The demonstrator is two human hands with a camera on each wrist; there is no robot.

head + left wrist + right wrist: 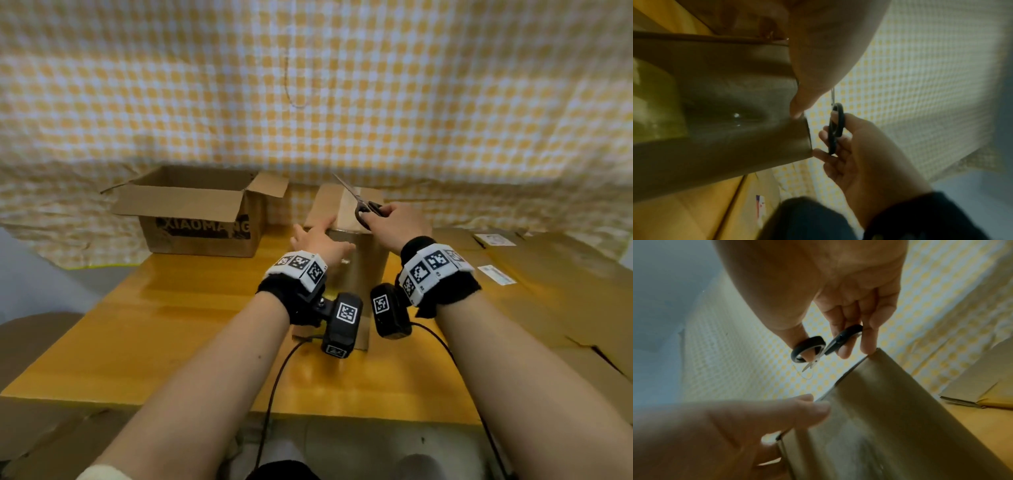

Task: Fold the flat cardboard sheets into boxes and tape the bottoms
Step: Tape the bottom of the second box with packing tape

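Head view first: a folded cardboard box [356,240] stands on the wooden bench [171,325], dead centre, its upper face glossy with a strip of clear tape [349,214]. The left hand [320,245] lies along the box's top near edge with fingers laid out straight, pressing rather than clutching. The right hand [399,226] has its fingers curled through the black loops of a pair of scissors [359,202], blades angled up and away to the left over the box top.

Over to the left wrist camera (dimmer, a bit smeared): here the box [725,105] fills the left side as a shiny brown wall, the left hand [818,56] looms above, and the right hand [863,154] comes in from below with the scissors [835,128] seen edge-on. One right fingertip touches the box corner, something the head view does not give us.

The right wrist camera shows the grip best: thumb through one loop of the scissors [818,348], fingers through the other, blades nearly together and clear of the cardboard. The right hand [838,288] has one fingertip on the box [879,418] corner; the left hand [735,426] presses the near edge.

Back on the head view only: an open printed carton [198,219] sits at the bench's far left, flat cardboard sheets [548,274] lie stacked to the right, and a yellow checked cloth [308,85] hangs behind.
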